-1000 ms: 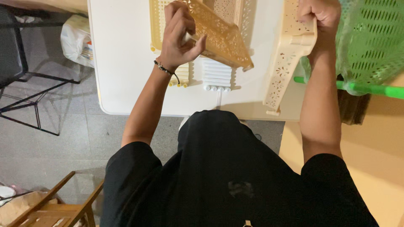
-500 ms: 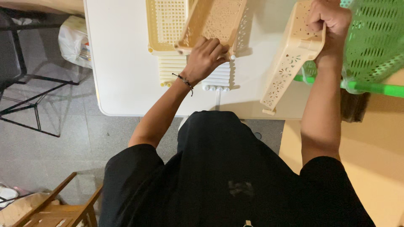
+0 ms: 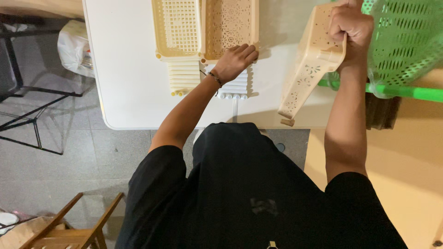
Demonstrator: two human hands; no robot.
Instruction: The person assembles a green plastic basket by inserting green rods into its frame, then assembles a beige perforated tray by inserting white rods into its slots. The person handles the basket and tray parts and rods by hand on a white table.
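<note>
My left hand (image 3: 236,60) rests palm down on the near edge of a tan perforated plastic panel (image 3: 228,25) that lies flat on the white table (image 3: 127,78). Beside it to the left lies a yellow lattice tray (image 3: 176,27). Under both, stacks of short cream and white tubes (image 3: 184,78) stick out toward me. My right hand (image 3: 351,27) is closed around the top of a cream perforated panel (image 3: 309,69), which stands tilted with its lower end on the table.
A green plastic basket (image 3: 406,41) with a green bar sits at the right edge. A small beige block (image 3: 287,122) lies at the table's near edge. On the floor are a black metal frame (image 3: 27,115), a white bag (image 3: 74,50) and a wooden chair (image 3: 69,230).
My left hand has lowered the tan panel from tilted in the air to flat on the table beside the yellow tray. My right hand still grips the cream panel.
</note>
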